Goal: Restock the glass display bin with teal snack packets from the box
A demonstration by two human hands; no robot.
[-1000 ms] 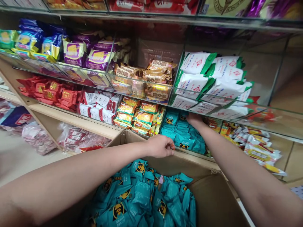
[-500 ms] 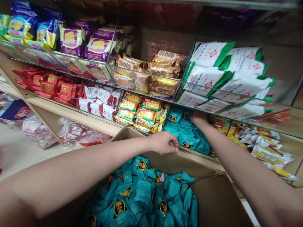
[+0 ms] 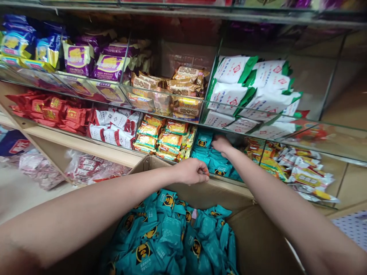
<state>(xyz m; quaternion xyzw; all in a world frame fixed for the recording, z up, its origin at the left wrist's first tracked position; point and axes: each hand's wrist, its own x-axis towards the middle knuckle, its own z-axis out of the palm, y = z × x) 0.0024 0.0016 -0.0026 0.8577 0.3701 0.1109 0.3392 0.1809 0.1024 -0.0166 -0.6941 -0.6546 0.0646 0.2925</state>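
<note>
The teal packets (image 3: 172,231) carry black-and-yellow emblems (image 3: 143,252). White packets (image 3: 266,82) have green edges (image 3: 250,69) and red diamonds (image 3: 236,69). The carton (image 3: 259,236) is brown.

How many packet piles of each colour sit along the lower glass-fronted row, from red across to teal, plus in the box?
Red pile: 1
Red-and-white pile: 1
Orange-and-yellow pile: 1
Teal: 2, shelf pile by the right hand and box pile
Total: 5

The head-worn camera looks forward and down; carton (image 3: 258,236) close below; shelves (image 3: 83,146) just beyond.
</note>
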